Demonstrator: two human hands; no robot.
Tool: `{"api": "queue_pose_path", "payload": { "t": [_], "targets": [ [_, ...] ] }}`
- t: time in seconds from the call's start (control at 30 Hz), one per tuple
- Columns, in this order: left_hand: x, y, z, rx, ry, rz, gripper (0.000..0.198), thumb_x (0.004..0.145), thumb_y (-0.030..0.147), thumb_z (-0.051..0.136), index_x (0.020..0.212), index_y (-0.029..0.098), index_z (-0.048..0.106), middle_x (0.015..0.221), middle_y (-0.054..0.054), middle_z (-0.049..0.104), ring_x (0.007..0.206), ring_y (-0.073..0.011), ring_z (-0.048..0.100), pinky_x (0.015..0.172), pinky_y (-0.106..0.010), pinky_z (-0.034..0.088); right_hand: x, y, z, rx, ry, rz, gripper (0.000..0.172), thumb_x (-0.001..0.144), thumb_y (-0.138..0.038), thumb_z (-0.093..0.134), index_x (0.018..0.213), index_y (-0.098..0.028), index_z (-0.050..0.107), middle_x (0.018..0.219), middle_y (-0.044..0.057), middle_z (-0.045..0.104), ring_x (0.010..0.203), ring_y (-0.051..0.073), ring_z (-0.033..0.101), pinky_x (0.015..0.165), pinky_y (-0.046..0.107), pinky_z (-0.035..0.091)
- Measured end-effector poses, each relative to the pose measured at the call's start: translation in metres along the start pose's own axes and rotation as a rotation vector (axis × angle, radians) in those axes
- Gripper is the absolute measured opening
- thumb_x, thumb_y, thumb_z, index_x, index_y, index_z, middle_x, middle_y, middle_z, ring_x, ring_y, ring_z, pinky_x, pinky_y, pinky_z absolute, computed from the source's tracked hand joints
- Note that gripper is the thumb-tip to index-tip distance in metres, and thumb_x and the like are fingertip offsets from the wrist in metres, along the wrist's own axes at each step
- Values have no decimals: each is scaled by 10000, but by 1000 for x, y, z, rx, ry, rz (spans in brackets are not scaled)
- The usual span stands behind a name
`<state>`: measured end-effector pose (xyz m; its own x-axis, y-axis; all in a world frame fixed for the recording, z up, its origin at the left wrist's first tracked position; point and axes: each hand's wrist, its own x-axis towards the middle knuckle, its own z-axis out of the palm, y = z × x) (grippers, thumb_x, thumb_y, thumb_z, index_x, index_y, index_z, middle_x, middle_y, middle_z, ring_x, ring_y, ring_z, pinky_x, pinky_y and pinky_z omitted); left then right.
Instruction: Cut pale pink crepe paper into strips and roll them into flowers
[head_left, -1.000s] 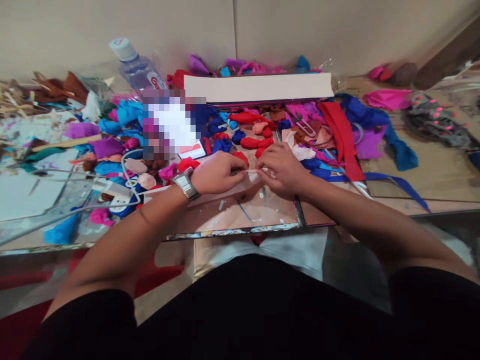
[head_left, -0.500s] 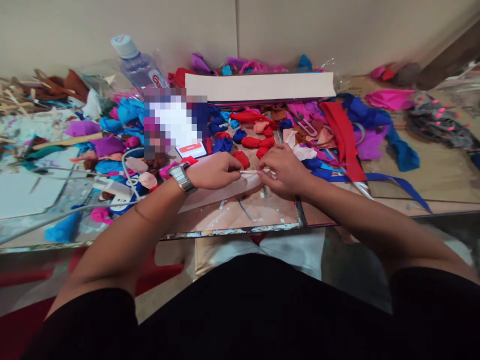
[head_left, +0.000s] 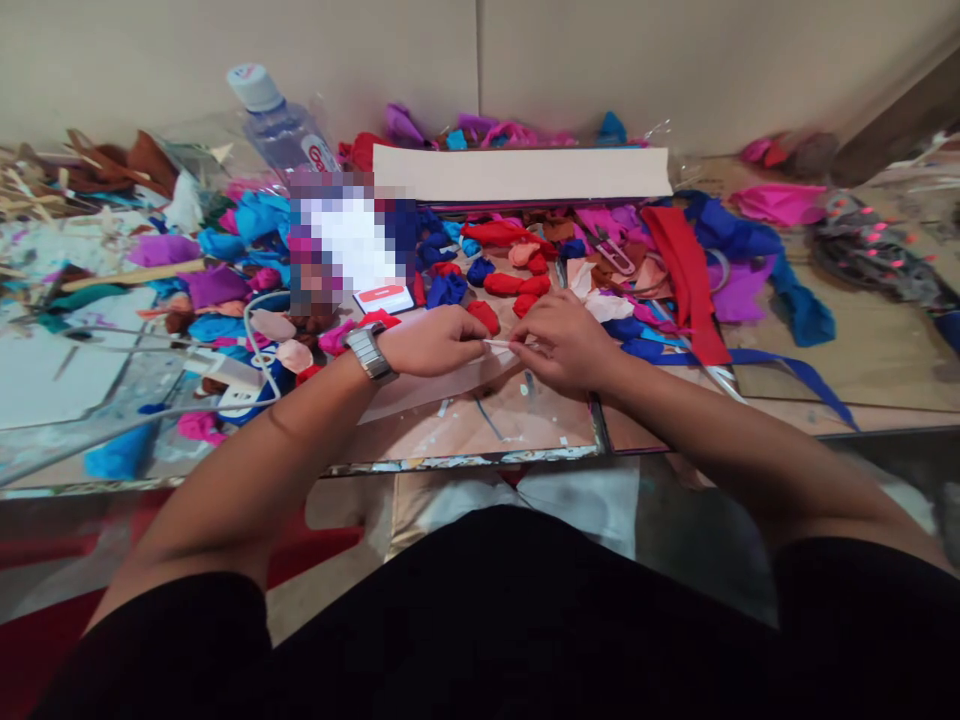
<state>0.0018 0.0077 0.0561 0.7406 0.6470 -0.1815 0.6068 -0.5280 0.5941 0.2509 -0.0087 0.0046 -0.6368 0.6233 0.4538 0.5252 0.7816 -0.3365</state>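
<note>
Left hand (head_left: 431,342) and right hand (head_left: 566,340) close together, fingertips pinching a pale pink strip (head_left: 450,388). Strip sits low over the desk (head_left: 469,435), near its front edge. Red crumpled pieces (head_left: 506,285) just beyond the hands; phone (head_left: 384,299) past left hand; bottle (head_left: 289,140) farther back, left side.
</note>
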Motion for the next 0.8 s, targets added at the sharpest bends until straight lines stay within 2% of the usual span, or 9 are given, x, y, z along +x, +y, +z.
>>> {"api": "queue_pose_path", "payload": {
  "t": [0.13, 0.33, 0.43, 0.57, 0.7, 0.8],
  "targets": [
    [0, 0, -2, -25, 1, -17, 286, 889, 353, 538, 662, 188, 481, 598, 35, 416, 553, -105, 388, 539, -269, 287, 0, 0, 0, 17, 45, 24, 178, 966, -358, 641, 924, -218, 741, 909, 70, 742, 989, 279, 616, 908, 443, 396],
    [1, 3, 0, -26, -23, -7, 326, 884, 411, 558, 657, 181, 516, 585, 39, 400, 548, -97, 358, 534, -258, 270, 0, -5, -1, 13, 30, 13, 214, 976, -405, 630, 969, -225, 746, 903, 68, 743, 993, 284, 608, 940, 467, 393],
    [2, -1, 1, -50, -17, -35, 311, 866, 407, 569, 655, 183, 525, 589, 39, 409, 547, -101, 364, 538, -269, 276, 0, -2, -3, -58, 42, -1, 231, 976, -436, 642, 1022, -237, 751, 973, 70, 765, 1024, 296, 601, 987, 498, 363],
    [4, -7, 2, -50, 0, -84, 275, 849, 381, 565, 658, 184, 549, 577, 37, 426, 536, -107, 390, 541, -280, 279, 2, 1, -5, -139, 18, 5, 211, 1008, -387, 621, 1081, -235, 748, 1075, 75, 782, 1080, 303, 599, 1025, 509, 330],
    [5, -6, 3, -32, 4, -86, 244, 843, 371, 559, 702, 176, 600, 587, 33, 474, 552, -115, 439, 553, -275, 302, 4, -3, -4, -137, 0, -2, 239, 1024, -351, 598, 1152, -217, 749, 1130, 99, 783, 1076, 303, 627, 1000, 490, 351],
    [4, -3, 3, -45, 11, -68, 258, 847, 386, 566, 727, 168, 631, 597, 32, 488, 566, -114, 433, 562, -267, 314, 4, -8, -2, -118, -30, -20, 269, 1042, -376, 574, 1147, -205, 754, 1095, 102, 792, 1038, 290, 660, 960, 460, 370]
  ]
}}
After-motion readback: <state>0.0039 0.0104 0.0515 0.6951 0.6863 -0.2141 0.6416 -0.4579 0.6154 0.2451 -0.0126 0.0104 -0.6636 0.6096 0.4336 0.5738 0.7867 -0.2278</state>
